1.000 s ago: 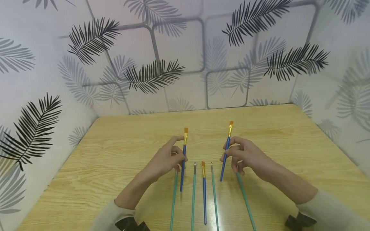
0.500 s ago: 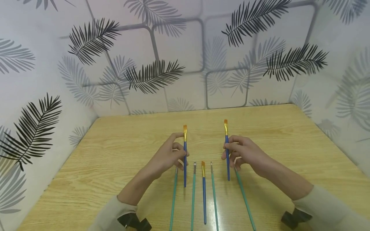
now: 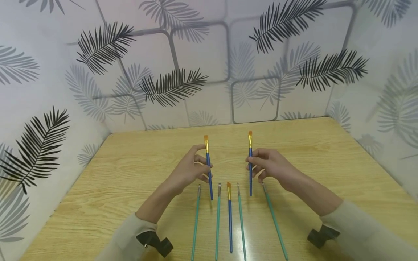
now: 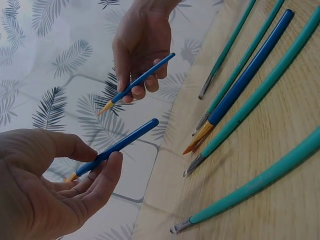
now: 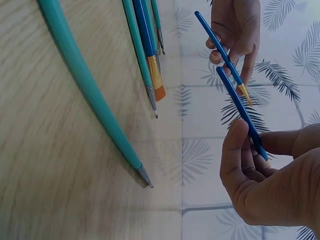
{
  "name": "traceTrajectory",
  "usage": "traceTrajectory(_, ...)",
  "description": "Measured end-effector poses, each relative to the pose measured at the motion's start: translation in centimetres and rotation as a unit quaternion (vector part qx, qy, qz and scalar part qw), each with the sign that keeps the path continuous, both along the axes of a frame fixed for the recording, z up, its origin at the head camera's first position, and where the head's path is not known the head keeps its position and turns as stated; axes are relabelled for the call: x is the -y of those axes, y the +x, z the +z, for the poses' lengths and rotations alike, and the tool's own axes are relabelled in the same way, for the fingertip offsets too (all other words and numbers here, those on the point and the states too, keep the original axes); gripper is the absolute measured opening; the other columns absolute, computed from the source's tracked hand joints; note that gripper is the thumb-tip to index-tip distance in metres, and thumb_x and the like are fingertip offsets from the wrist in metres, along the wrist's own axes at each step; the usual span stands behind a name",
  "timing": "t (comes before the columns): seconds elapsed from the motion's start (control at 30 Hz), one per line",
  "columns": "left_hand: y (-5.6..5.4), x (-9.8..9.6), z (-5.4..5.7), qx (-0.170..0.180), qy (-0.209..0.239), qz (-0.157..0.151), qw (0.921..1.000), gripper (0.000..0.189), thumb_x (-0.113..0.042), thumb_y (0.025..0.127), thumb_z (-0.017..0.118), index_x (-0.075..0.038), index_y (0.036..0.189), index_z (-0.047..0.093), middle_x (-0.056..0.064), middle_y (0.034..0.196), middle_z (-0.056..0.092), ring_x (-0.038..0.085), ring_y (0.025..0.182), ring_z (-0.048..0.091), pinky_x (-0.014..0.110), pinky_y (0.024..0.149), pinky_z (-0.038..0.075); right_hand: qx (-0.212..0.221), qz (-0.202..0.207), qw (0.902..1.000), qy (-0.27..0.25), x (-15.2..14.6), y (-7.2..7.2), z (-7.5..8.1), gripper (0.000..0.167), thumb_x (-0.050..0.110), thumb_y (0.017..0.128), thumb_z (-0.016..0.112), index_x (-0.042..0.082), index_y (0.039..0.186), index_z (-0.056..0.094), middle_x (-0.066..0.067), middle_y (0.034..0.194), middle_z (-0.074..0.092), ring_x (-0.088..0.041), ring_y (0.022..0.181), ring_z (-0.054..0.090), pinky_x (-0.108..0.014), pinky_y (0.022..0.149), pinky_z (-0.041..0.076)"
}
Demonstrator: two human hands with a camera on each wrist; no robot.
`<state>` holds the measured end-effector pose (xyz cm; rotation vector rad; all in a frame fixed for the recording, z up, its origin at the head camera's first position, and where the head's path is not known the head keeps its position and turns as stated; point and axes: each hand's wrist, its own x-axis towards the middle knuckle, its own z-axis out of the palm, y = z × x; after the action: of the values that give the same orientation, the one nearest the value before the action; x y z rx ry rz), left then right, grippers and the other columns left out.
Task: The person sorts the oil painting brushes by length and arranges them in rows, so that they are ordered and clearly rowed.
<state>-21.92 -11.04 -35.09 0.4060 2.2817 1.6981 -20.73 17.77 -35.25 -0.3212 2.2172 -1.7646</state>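
My left hand point(image 3: 189, 169) pinches a blue paintbrush point(image 3: 209, 177) with a gold ferrule and orange flat bristles pointing up and away. Across from it, my right hand point(image 3: 272, 165) pinches a similar blue paintbrush point(image 3: 250, 177), held almost upright in the head view. Both brushes are raised above the table. Between and below the hands lies a third blue paintbrush point(image 3: 230, 221), flanked by green paintbrushes such as this one point(image 3: 218, 221) on its left and a thin one point(image 3: 242, 224) on its right. In the left wrist view, fingers and thumb grip the blue handle point(image 4: 125, 142) near its middle.
An outer green paintbrush point(image 3: 196, 224) lies at the left of the row, and another green paintbrush point(image 3: 275, 224) slants at the right. The wooden table point(image 3: 114, 181) reaches back to a wall point(image 3: 209, 54) with leaf patterns.
Both hands have moved a little farther from the body with their brushes. The right brush has swung from slanted to nearly upright; the left brush's handle end has tipped rightward. The brushes on the table stay put.
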Motion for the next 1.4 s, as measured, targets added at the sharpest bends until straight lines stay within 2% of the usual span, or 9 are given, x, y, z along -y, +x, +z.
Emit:
traceTrajectory(0.2,-0.9,0.2,0.1,0.0,0.0,0.013,0.9999,0.072,-0.001,0.099,0.063,-0.011,0.161,0.027,0.024,0.119,0.062,0.027,0.079,0.074,0.049,0.082,0.064,0.009,-0.012,0.9998,0.015,0.3,-0.4,-0.1,0.028,0.016,0.11,0.052,-0.007,0.124,0.061,-0.018,0.108,0.066,-0.021,0.084,0.064,-0.03,0.064,0.059)
traceTrajectory(0.37,-1.6,0.4,0.1,-0.001,-0.003,0.024,0.9997,0.07,-0.001,0.099,0.065,-0.011,0.16,0.03,0.023,0.123,0.061,0.03,0.088,0.074,0.048,0.084,0.064,-0.011,-0.026,0.9993,0.024,0.3,-1.0,-0.4,0.031,0.014,0.109,0.055,-0.009,0.128,0.063,-0.021,0.109,0.068,-0.021,0.086,0.066,-0.03,0.066,0.061)
traceTrajectory(0.53,-2.0,0.0,0.0,-0.005,0.004,0.033,0.9994,0.059,-0.001,0.099,0.065,-0.005,0.152,0.04,0.023,0.126,0.061,0.031,0.096,0.072,0.051,0.086,0.063,-0.026,-0.048,0.9982,0.024,0.2,-1.4,-0.3,0.031,0.013,0.107,0.059,-0.01,0.127,0.063,-0.02,0.107,0.072,-0.027,0.089,0.07,-0.033,0.072,0.063)
traceTrajectory(0.67,-2.3,-0.4,0.0,-0.012,0.003,0.046,0.9989,0.05,0.0,0.1,0.064,-0.001,0.146,0.047,0.023,0.127,0.061,0.029,0.096,0.071,0.054,0.089,0.062,-0.026,-0.061,0.9967,0.046,0.2,-1.6,-0.1,0.029,0.017,0.107,0.061,-0.007,0.123,0.065,-0.014,0.104,0.076,-0.024,0.089,0.07,-0.037,0.076,0.063)
traceTrajectory(0.93,-3.0,-0.5,-0.1,-0.023,-0.006,0.062,0.9978,0.036,0.002,0.098,0.065,0.003,0.134,0.058,0.019,0.121,0.062,0.027,0.095,0.069,0.047,0.084,0.064,-0.017,-0.068,0.9946,0.078,0.5,-1.8,0.3,0.028,0.023,0.104,0.065,-0.002,0.116,0.069,-0.01,0.104,0.077,-0.021,0.088,0.068,-0.035,0.075,0.06)
traceTrajectory(1.23,-3.8,-0.8,0.0,-0.026,-0.001,0.076,0.9967,0.035,0.003,0.097,0.065,0.005,0.131,0.06,0.019,0.122,0.058,0.029,0.097,0.07,0.047,0.085,0.064,-0.015,-0.09,0.9918,0.089,1.1,-2.7,0.6,0.027,0.025,0.102,0.066,0.0,0.114,0.071,-0.008,0.11,0.069,-0.022,0.089,0.067,-0.034,0.075,0.061)
traceTrajectory(1.4,-4.5,-1.2,-0.2,-0.027,-0.007,0.085,0.996,0.037,0.004,0.097,0.066,0.007,0.133,0.06,0.021,0.121,0.059,0.03,0.097,0.071,0.041,0.082,0.065,-0.015,-0.095,0.9911,0.092,1.3,-3.2,0.3,0.03,0.023,0.103,0.067,-0.003,0.117,0.072,-0.011,0.112,0.07,-0.024,0.09,0.068,-0.033,0.076,0.061)
